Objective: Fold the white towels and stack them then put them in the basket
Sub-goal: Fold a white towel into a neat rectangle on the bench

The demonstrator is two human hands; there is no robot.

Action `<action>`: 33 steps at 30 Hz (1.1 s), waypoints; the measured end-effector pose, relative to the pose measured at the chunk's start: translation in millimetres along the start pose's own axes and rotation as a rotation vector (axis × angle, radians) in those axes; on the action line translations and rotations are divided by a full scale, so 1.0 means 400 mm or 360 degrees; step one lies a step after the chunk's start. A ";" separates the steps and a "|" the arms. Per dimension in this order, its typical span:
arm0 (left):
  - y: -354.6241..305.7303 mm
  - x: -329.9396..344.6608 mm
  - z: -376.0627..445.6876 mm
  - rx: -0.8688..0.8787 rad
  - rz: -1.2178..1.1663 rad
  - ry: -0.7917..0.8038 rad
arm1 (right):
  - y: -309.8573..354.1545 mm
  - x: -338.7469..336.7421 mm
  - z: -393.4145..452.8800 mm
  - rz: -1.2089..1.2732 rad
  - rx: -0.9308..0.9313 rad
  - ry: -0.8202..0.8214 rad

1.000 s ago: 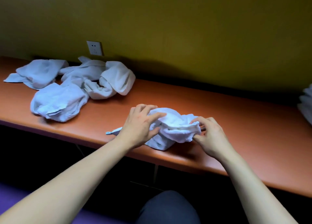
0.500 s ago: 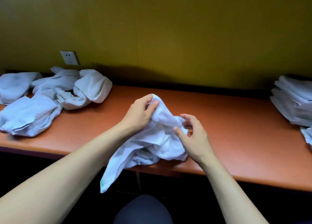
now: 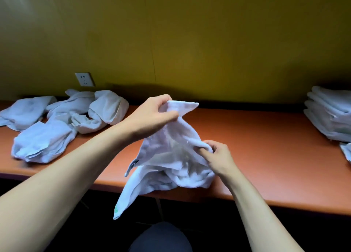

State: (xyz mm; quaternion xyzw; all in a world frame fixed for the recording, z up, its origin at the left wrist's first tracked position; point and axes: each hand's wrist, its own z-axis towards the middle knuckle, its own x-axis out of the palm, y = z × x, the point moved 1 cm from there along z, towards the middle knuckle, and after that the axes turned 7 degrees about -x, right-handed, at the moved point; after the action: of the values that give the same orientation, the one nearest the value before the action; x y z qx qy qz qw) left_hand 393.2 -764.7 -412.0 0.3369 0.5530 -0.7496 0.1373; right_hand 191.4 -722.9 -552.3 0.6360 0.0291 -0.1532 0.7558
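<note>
The left hand (image 3: 152,116) pinches one corner of a white towel (image 3: 171,160) and lifts it above the orange counter (image 3: 266,156). The right hand (image 3: 220,156) grips a lower fold; the rest sags over the counter's edge.

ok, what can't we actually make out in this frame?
Head view only:
- Basket: nowhere in frame.
- Folded towel stack: cut off by the right edge, count unknown.
- Loose towel pile: overlapping and clipped at the left edge, count unclear.
- Held towel: left hand covers its top corner, right hand the edge it pinches.
- Under the orange counter: too dark.
</note>
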 end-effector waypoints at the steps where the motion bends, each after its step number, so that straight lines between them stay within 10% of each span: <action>1: 0.010 -0.010 -0.002 0.0018 0.0218 -0.0038 | 0.006 -0.006 0.001 -0.0007 -0.0033 -0.0021; 17: -0.040 -0.184 -0.010 0.0176 -0.0267 -0.0785 | 0.254 -0.190 -0.049 -0.0500 0.0200 0.0827; 33: 0.020 -0.357 -0.181 -0.0360 -0.0281 -0.1348 | 0.250 -0.477 -0.243 -0.2180 0.0851 -0.0184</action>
State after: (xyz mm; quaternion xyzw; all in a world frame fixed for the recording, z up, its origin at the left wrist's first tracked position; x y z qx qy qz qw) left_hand 528.5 -724.6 -335.6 -0.0654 0.5532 -0.7650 0.3232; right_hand 51.4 -577.1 -429.7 0.6288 0.3414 -0.6259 0.3103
